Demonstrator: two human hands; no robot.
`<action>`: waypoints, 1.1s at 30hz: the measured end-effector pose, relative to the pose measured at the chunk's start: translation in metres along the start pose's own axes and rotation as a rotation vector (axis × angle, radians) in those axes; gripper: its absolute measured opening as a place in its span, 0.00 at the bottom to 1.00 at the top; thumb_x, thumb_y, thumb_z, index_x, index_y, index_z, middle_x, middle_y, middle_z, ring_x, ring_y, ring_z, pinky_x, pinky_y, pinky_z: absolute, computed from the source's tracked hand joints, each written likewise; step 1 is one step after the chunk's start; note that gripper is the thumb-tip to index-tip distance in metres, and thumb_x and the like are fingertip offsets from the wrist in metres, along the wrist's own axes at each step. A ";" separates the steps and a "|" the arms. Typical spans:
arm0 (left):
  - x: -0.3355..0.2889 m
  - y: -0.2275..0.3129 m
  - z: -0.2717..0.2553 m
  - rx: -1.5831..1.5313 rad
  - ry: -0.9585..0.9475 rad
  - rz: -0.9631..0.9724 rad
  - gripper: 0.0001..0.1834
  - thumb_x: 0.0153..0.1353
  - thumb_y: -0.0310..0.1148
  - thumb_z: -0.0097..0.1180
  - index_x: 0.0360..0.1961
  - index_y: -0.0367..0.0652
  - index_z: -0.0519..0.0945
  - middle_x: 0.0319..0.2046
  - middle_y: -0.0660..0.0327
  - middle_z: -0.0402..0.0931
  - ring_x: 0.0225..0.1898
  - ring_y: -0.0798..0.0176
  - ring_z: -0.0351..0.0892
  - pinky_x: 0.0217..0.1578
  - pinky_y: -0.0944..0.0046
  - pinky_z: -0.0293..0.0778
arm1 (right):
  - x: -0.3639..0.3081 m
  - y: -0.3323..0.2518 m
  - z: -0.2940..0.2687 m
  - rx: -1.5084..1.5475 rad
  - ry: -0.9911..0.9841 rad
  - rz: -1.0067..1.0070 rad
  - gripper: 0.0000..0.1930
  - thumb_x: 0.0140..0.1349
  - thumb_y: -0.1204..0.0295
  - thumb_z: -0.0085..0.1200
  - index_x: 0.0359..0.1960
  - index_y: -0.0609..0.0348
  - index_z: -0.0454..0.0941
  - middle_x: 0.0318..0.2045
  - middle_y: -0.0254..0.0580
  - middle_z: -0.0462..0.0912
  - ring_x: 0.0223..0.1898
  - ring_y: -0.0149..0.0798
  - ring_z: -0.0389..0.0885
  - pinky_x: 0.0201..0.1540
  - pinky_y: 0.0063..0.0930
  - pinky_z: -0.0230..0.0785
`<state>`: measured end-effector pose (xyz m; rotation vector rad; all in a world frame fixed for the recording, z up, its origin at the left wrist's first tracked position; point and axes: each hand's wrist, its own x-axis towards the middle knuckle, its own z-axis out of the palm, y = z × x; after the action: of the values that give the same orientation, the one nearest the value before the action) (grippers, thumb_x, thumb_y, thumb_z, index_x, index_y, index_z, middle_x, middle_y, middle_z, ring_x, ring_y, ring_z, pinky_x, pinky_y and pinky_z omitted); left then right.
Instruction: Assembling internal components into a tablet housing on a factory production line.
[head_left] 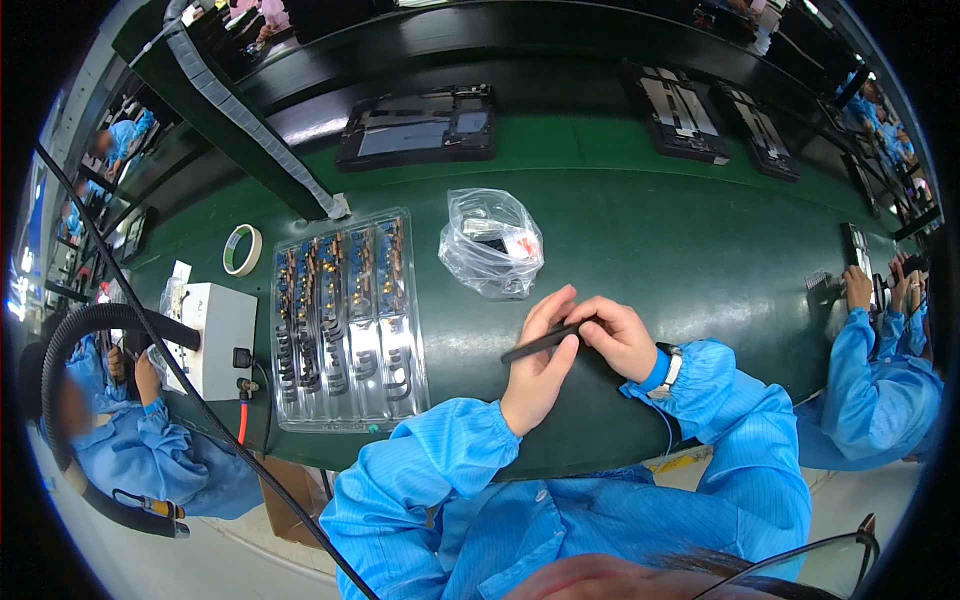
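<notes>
In front of my chest, both hands hold one slim black stick-shaped piece (545, 343), tilted with its right end higher; I cannot make out its exact kind. My left hand (540, 362) has its thumb pressed along the piece, whose left end pokes out past the palm. Around the right end, the fingers of my right hand (622, 338) are closed, and a blue band and a watch circle that wrist. Just beyond my hands lies a clear plastic bag (491, 243) with small parts inside. A clear blister tray (347, 330) of small electronic parts rests left of my hands.
A roll of tape (242, 250) and a white box (220, 340) with a black hose stand at the left. Dark flat panels (420, 124) line the green table's far side. Blue-sleeved co-workers sit at left and right (875, 370). A black cable crosses the left foreground.
</notes>
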<state>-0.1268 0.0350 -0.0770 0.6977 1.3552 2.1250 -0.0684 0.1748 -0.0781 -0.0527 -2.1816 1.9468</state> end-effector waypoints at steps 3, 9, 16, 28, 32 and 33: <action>0.002 -0.002 -0.009 0.187 -0.092 0.106 0.20 0.63 0.34 0.39 0.55 0.35 0.65 0.55 0.53 0.59 0.57 0.58 0.59 0.57 0.62 0.56 | 0.000 0.002 -0.005 -0.138 -0.133 -0.036 0.11 0.56 0.77 0.51 0.42 0.63 0.71 0.36 0.37 0.77 0.34 0.26 0.75 0.34 0.16 0.66; 0.000 -0.012 -0.010 -0.085 0.033 -0.035 0.21 0.63 0.34 0.38 0.55 0.36 0.64 0.56 0.53 0.57 0.56 0.59 0.60 0.56 0.62 0.57 | 0.001 -0.008 0.007 -0.025 0.044 -0.018 0.08 0.59 0.76 0.48 0.40 0.63 0.72 0.33 0.36 0.76 0.30 0.24 0.73 0.33 0.16 0.65; 0.001 -0.003 -0.007 0.088 -0.052 0.015 0.21 0.65 0.35 0.35 0.56 0.36 0.63 0.57 0.53 0.56 0.56 0.60 0.60 0.56 0.62 0.58 | 0.003 -0.008 0.004 0.120 0.068 0.101 0.06 0.60 0.76 0.47 0.38 0.62 0.72 0.28 0.31 0.72 0.27 0.22 0.69 0.30 0.14 0.62; 0.001 -0.010 -0.010 0.094 -0.068 0.093 0.21 0.65 0.35 0.37 0.57 0.37 0.62 0.57 0.54 0.55 0.56 0.60 0.61 0.57 0.62 0.56 | 0.001 -0.006 0.004 0.171 0.034 0.069 0.11 0.56 0.78 0.52 0.41 0.62 0.69 0.33 0.34 0.74 0.32 0.21 0.71 0.34 0.14 0.64; 0.001 -0.007 -0.006 -0.046 -0.002 -0.007 0.21 0.64 0.33 0.37 0.57 0.37 0.62 0.57 0.55 0.56 0.56 0.61 0.61 0.57 0.62 0.55 | 0.001 -0.003 0.004 0.130 0.045 0.029 0.11 0.57 0.79 0.51 0.42 0.63 0.69 0.34 0.35 0.75 0.32 0.22 0.72 0.34 0.14 0.65; 0.000 -0.006 -0.004 -0.084 0.003 -0.007 0.21 0.64 0.33 0.38 0.57 0.37 0.62 0.57 0.55 0.56 0.55 0.62 0.61 0.57 0.63 0.55 | 0.002 -0.002 0.003 0.137 0.038 0.049 0.12 0.57 0.79 0.50 0.43 0.63 0.69 0.34 0.36 0.75 0.32 0.22 0.71 0.34 0.14 0.64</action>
<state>-0.1291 0.0345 -0.0840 0.6556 1.2599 2.1644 -0.0702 0.1721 -0.0763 -0.1208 -2.0356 2.0989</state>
